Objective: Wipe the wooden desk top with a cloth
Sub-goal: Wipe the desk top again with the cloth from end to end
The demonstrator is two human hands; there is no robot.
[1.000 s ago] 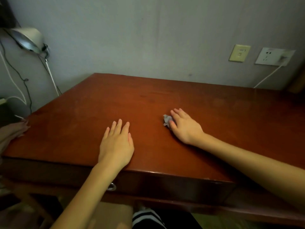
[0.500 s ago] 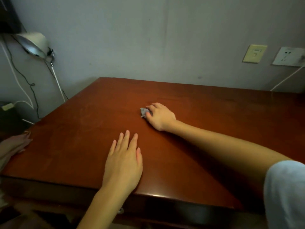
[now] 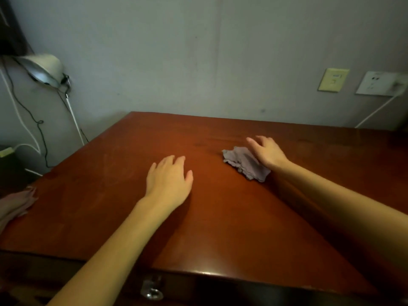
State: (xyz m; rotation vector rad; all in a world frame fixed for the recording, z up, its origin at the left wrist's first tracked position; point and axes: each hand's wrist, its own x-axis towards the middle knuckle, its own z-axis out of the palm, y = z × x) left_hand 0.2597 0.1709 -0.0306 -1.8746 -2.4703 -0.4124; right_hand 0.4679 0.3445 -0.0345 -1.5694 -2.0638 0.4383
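Note:
The reddish-brown wooden desk top (image 3: 220,228) fills the lower part of the view. A small crumpled grey cloth (image 3: 244,163) lies spread on it right of centre. My right hand (image 3: 268,152) rests over the cloth's right edge, its palm and wrist pressing on it and its fingers curled and pointing left. Most of the cloth shows to the left of that hand. My left hand (image 3: 170,180) lies flat on the desk near the middle, fingers apart, holding nothing.
A desk lamp (image 3: 44,69) with cables hangs at the left wall. A pinkish fabric (image 3: 15,204) touches the desk's left edge. A switch plate (image 3: 333,80) and a socket (image 3: 379,83) with a white cord sit on the back wall. A drawer knob (image 3: 152,288) shows below the front edge.
My right hand swept the cloth left and away, then back to the right. The cloth, bunched under the fingers before, now trails spread out to the hand's left. My left hand stays flat.

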